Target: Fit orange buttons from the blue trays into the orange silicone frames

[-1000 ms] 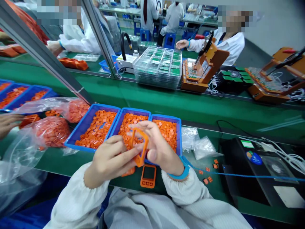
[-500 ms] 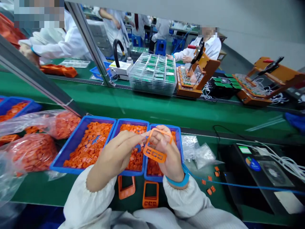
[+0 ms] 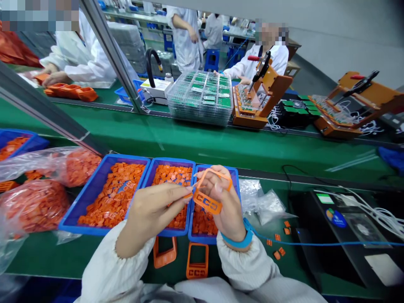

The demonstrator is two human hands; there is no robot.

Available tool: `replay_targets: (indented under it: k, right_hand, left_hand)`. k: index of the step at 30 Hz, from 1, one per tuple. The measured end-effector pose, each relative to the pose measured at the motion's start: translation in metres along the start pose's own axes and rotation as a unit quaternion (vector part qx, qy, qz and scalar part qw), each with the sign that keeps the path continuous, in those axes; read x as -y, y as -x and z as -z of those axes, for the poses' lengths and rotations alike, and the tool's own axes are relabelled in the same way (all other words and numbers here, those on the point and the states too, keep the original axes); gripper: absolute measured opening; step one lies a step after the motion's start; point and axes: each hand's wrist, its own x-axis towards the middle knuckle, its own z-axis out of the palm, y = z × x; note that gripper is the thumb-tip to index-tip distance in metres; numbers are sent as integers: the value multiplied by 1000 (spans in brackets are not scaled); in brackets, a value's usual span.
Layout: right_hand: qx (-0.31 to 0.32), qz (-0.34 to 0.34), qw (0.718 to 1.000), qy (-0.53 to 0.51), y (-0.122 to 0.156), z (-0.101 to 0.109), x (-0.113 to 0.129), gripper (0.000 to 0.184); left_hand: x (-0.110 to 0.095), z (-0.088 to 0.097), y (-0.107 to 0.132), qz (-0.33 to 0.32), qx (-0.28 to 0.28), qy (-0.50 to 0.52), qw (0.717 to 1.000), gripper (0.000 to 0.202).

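My right hand, a blue band at its wrist, holds up an orange plastic frame with a large opening and small cut-outs along its lower bar. To its left, my left hand pinches a small orange plastic piece between thumb and fingertips, close to the frame's left side; whether they touch I cannot tell. Below both hands are blue trays of small orange pieces: a left tray, a middle tray and a right tray. Two more orange frames lie nearer me, one left and one right.
Clear bags of orange pieces lie left of the trays. On the right are crumpled clear bags, several loose orange pieces and a black device. Beyond the green strip stand stacked clear trays and orange fixtures. Co-workers sit opposite.
My left hand has dropped slightly, its fingers now pinching a small orange piece beside the frame. The frame stays in my right hand. The view has shifted a little.
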Motion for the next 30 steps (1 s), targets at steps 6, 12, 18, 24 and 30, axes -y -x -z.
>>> replay_targets:
  k: [6,12,18,24,30]
  right_hand:
    - [-5,78,996,46,1,4,-7,36]
    - [23,197,976,85,-2,-1,-10,27]
    - [31,326,938,113,-2,-3,-19,52]
    - [35,360,917,166,-2,2,-28,68]
    - [26,374,899,224,-3,0,-27,66]
  left_hand:
    - [4,-14,2,71,9,159,985,14]
    - [3,-32,8,188,-72,167,965,15]
    - [3,-50,11,229,-99,342,906,6]
    - [0,-57,14,269,-116,408,865,12]
    - [-8,-57,9,323,-131,470,811,24]
